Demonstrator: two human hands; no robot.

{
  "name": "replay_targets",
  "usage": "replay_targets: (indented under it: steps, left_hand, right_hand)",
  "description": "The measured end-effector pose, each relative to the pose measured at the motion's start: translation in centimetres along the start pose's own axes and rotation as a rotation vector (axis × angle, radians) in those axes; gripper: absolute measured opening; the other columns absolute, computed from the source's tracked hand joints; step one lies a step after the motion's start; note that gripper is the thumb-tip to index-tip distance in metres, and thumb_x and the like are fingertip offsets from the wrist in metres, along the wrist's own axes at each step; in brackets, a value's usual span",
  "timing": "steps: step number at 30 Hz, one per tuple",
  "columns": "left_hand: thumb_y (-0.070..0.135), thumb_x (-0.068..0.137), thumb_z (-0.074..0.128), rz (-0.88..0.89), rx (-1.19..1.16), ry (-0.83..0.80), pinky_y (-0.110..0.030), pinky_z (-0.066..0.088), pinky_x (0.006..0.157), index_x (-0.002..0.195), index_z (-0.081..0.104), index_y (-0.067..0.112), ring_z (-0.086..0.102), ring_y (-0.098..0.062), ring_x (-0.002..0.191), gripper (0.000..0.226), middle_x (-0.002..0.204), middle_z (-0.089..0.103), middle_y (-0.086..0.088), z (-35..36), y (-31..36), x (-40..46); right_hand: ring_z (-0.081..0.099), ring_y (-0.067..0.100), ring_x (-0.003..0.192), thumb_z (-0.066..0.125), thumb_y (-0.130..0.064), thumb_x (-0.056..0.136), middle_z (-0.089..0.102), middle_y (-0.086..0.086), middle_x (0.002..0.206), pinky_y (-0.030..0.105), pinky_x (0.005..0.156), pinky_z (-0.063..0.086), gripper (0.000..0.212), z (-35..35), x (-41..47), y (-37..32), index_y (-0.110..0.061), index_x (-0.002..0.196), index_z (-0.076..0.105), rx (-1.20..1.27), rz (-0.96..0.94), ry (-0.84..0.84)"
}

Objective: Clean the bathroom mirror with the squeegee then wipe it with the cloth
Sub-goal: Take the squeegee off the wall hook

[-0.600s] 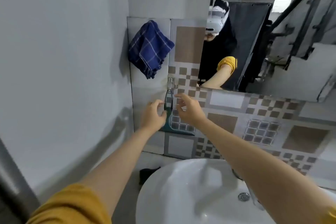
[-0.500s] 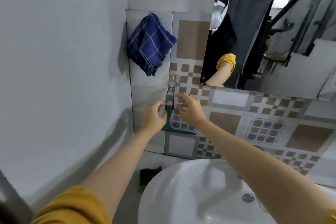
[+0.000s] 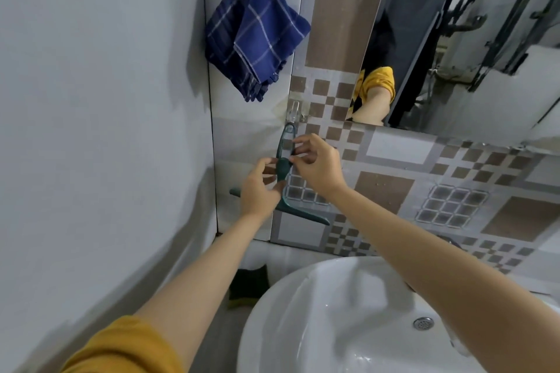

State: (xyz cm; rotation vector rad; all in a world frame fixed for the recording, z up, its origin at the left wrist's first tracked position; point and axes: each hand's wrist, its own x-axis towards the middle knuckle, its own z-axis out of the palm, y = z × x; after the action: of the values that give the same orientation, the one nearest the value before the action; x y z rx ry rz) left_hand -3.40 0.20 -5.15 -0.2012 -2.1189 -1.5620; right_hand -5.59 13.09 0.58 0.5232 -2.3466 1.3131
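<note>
A dark green squeegee [image 3: 303, 215] hangs blade-down against the tiled wall, its handle loop right below a clear hook [image 3: 295, 110]. Whether the loop still sits on the hook I cannot tell. My left hand [image 3: 257, 192] grips the lower handle just above the blade. My right hand [image 3: 319, 165] pinches the handle higher up with its fingertips. A blue checked cloth [image 3: 254, 30] hangs on the wall above and to the left. The mirror [image 3: 485, 39] fills the upper right and reflects my yellow sleeve and arm.
A white sink basin [image 3: 333, 327] with a drain sits below my right arm. A plain grey wall [image 3: 91, 130] stands close on the left. A dark green and yellow object [image 3: 248, 285] lies on the ledge beside the basin.
Both hands have closed onto the squeegee handle, and the squeegee now tilts with its blade swung out to the left. My view has dipped lower and closer to the wall.
</note>
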Motion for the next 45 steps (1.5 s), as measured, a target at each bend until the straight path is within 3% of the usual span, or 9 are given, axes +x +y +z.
replay_targets:
  steps: [6, 10, 16, 24, 27, 32, 37, 40, 45]
  left_hand:
    - [0.008, 0.077, 0.071, 0.121, -0.016, 0.102, -0.02, 0.054, 0.073, 0.107, 0.055, 0.017, 0.06, -0.006, 0.092, 0.035, 0.101, 0.061, 0.006, 0.0, 1.3, -0.8]
    - [0.01, 0.078, 0.072, 0.23, 0.029, 0.15, -0.017, 0.052, 0.073, 0.11, 0.057, 0.014, 0.061, -0.008, 0.088, 0.035, 0.104, 0.063, 0.004, -0.4, 3.2, -1.1]
    - [0.007, 0.077, 0.071, 0.395, 0.142, 0.103, -0.029, 0.056, 0.078, 0.106, 0.062, 0.009, 0.063, -0.014, 0.089, 0.031, 0.102, 0.067, -0.004, -0.8, 6.7, -1.2]
    - [0.004, 0.073, 0.074, 0.642, 0.216, -0.011, -0.034, 0.057, 0.076, 0.097, 0.069, -0.001, 0.069, -0.022, 0.081, 0.025, 0.091, 0.072, -0.014, 1.0, 14.1, -1.2]
    - [0.001, 0.07, 0.075, 0.708, 0.225, -0.028, -0.028, 0.055, 0.08, 0.099, 0.07, -0.002, 0.069, -0.021, 0.085, 0.029, 0.095, 0.072, -0.014, 2.3, 17.1, -1.6]
    - [-0.002, 0.07, 0.075, 0.82, 0.241, -0.046, -0.02, 0.051, 0.085, 0.1, 0.069, -0.003, 0.066, -0.016, 0.087, 0.031, 0.098, 0.071, -0.015, 3.8, 21.7, -2.0]
    - [0.012, 0.073, 0.076, 0.895, 0.334, -0.037, -0.037, 0.053, 0.082, 0.098, 0.071, 0.002, 0.066, -0.021, 0.085, 0.027, 0.094, 0.072, -0.011, 4.2, 25.0, -1.6]
    - [0.029, 0.073, 0.076, 0.855, 0.477, 0.093, -0.052, 0.04, 0.097, 0.095, 0.072, 0.013, 0.065, -0.019, 0.094, 0.028, 0.098, 0.072, -0.003, 4.0, 25.5, -0.9]
    - [0.035, 0.075, 0.07, 0.91, 0.556, 0.108, -0.056, 0.031, 0.101, 0.091, 0.072, 0.016, 0.064, -0.02, 0.098, 0.025, 0.096, 0.073, 0.0, 4.5, 28.6, 0.0]
  right_hand:
    - [0.069, 0.017, 0.079, 0.071, -0.002, 0.082, 0.067, 0.003, 0.09, 0.033, 0.076, 0.06, 0.031, -0.8, -0.6, -1.5, -0.013, 0.109, 0.062, 0.061, -0.039, 0.023]
    - [0.07, 0.014, 0.08, 0.07, -0.003, 0.083, 0.069, 0.007, 0.094, 0.028, 0.076, 0.06, 0.032, -2.7, -1.1, -3.0, -0.011, 0.113, 0.062, 0.037, -0.137, 0.035]
    - [0.055, 0.015, 0.076, 0.079, -0.012, 0.075, 0.058, 0.011, 0.094, 0.01, 0.073, 0.049, 0.041, -8.3, -2.2, -5.0, -0.003, 0.112, 0.064, -0.309, -0.485, 0.101]
    - [0.059, 0.024, 0.102, 0.074, -0.037, 0.075, 0.067, -0.001, 0.105, 0.044, 0.093, 0.042, 0.034, -18.9, -3.2, -7.1, -0.021, 0.106, 0.069, -0.716, -0.765, 0.012]
    - [0.063, 0.026, 0.101, 0.078, -0.029, 0.074, 0.068, 0.001, 0.106, 0.05, 0.086, 0.048, 0.034, -22.4, -3.4, -7.6, -0.02, 0.106, 0.07, -0.697, -0.737, -0.077]
    - [0.06, 0.026, 0.083, 0.074, -0.024, 0.079, 0.067, 0.006, 0.094, 0.043, 0.069, 0.052, 0.032, -26.6, -4.0, -8.8, -0.016, 0.11, 0.069, -0.799, -0.794, -0.189]
    - [0.052, 0.026, 0.073, 0.067, -0.023, 0.082, 0.052, 0.009, 0.091, 0.034, 0.05, 0.047, 0.038, -30.2, -4.6, -9.7, -0.02, 0.12, 0.064, -0.827, -0.8, -0.152]
    - [0.051, 0.022, 0.07, 0.06, -0.031, 0.08, 0.051, 0.004, 0.087, 0.025, 0.045, 0.039, 0.035, -32.1, -4.8, -9.8, -0.026, 0.114, 0.066, -0.829, -0.788, -0.055]
    - [0.047, 0.019, 0.064, 0.068, -0.048, 0.08, 0.052, 0.003, 0.089, 0.025, 0.045, 0.037, 0.035, -34.2, -4.0, -10.4, -0.03, 0.11, 0.066, -0.871, -0.755, 0.042]
